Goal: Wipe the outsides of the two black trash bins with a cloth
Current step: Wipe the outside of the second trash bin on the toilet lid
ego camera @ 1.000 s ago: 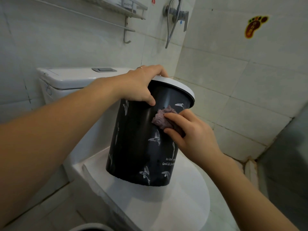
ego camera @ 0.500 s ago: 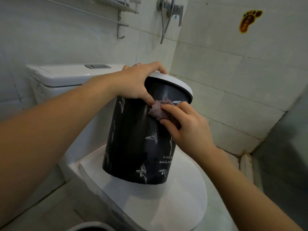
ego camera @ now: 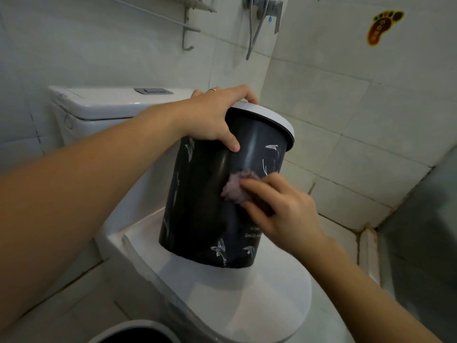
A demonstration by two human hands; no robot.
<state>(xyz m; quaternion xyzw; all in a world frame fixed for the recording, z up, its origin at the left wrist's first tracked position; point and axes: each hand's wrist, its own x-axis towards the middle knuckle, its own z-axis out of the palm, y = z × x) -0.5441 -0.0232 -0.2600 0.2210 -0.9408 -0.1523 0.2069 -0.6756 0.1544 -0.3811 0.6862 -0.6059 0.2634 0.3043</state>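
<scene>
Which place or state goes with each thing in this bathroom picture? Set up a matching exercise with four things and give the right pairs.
Things
1. black plastic trash bin with a white rim
2. crumpled purple cloth
3. orange foot-shaped sticker
4. left hand

Places or states
A. stuck on the tiled wall, upper right
B. grips the bin's white rim
C. stands tilted on the closed white toilet lid
D. pressed against the bin's side by the right hand

Pairs: 1-C, 2-D, 3-A, 4-B
</scene>
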